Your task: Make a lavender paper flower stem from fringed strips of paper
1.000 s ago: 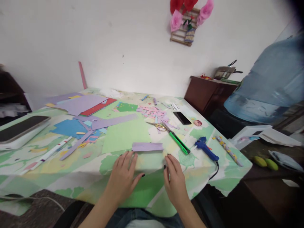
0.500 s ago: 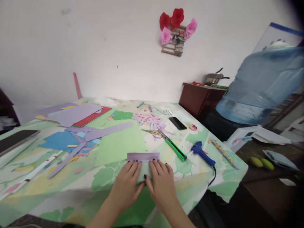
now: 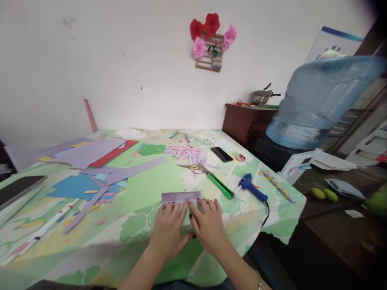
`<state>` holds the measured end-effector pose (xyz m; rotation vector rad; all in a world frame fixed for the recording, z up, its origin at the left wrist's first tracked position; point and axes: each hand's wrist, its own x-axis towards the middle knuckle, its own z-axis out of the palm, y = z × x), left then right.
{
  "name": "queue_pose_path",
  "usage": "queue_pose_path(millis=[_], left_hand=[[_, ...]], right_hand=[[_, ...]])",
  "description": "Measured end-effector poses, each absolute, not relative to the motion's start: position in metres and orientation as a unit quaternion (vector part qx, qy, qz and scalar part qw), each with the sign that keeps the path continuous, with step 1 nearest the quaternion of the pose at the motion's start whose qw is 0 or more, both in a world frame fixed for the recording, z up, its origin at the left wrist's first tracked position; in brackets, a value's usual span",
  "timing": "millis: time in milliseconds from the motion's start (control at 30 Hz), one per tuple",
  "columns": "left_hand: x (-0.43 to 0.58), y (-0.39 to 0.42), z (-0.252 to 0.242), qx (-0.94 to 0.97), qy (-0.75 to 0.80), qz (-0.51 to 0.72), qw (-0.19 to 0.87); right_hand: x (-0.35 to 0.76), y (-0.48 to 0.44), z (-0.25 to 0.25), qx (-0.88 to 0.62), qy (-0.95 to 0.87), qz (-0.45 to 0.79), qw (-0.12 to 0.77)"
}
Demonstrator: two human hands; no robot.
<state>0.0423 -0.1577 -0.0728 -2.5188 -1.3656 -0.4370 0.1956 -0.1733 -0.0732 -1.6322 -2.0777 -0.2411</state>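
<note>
A narrow strip of purple paper (image 3: pixel 180 196) lies near the table's front edge, its far part showing beyond my fingertips. My left hand (image 3: pixel 169 229) rests on its left part, fingers stretched forward and fairly flat. Beside it my right hand (image 3: pixel 207 221) presses on the right part, fingers spread. Both index fingers nearly meet at the middle of the paper. My palms hide the near side of it. A light green sheet (image 3: pixel 151 185) lies just beyond, to the left. The green utility knife (image 3: pixel 220 185) is beyond my right hand, with scissors (image 3: pixel 192 167) by its blade.
Blue paper (image 3: pixel 72 186), purple cut strips (image 3: pixel 136 169) and pink scraps (image 3: pixel 184 152) lie across the table. A blue glue gun (image 3: pixel 253 188), a black phone (image 3: pixel 221 154) and a wrapped stick (image 3: pixel 278 186) are at the right. White-and-red sticks (image 3: pixel 45 229) lie at the left.
The view has shifted, so the wall and table items appear further left. My fingers have moved forward onto the purple strip, and my index fingers have come closer together.
</note>
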Motion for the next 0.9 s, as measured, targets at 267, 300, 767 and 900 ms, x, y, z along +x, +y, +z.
queue_pose_path(millis=[267,300,767,900], left_hand=[[0.031,-0.156,-0.082,-0.861,-0.458,-0.181,0.123],[0.028,-0.155,-0.085,-0.863,-0.452,-0.185,0.129],[0.014,-0.133,-0.061,-0.873,-0.439,-0.191,0.094],[0.019,-0.113,-0.049,-0.881,-0.418,-0.212,0.063]], right_hand=[[0.195,-0.175,-0.075,-0.603,-0.75,-0.078,0.259],[0.196,-0.175,-0.076,-0.605,-0.747,-0.075,0.265],[0.297,-0.125,-0.049,-0.671,-0.677,-0.075,0.292],[0.288,-0.11,-0.044,-0.738,-0.657,-0.047,0.151]])
